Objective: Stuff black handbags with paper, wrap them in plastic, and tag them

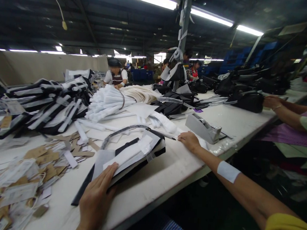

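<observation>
A black handbag (154, 157) lies on the white table in front of me, with white foam (129, 155) and clear tape on its side. Its handle (123, 128), wrapped in clear film, arches up behind it. My left hand (100, 188) grips the near end of the bag, fingers over the white foam and thumb hidden. Further right, my right hand (190, 142) is at the table surface with its fingers drawn together. A thin dark-tipped piece (171, 137) points toward those fingers. Whatever they hold is hidden. Just behind that hand stands a grey tape dispenser (202, 128).
Brown and white tags (37, 169) are heaped at the left. Wrapped black bags (50, 103) pile up behind them. A bundle of white foam tubes (109, 102) lies mid-table. Another person's hands (273, 102) touch a black bag (246, 101) at the right. A post (185, 25) rises behind.
</observation>
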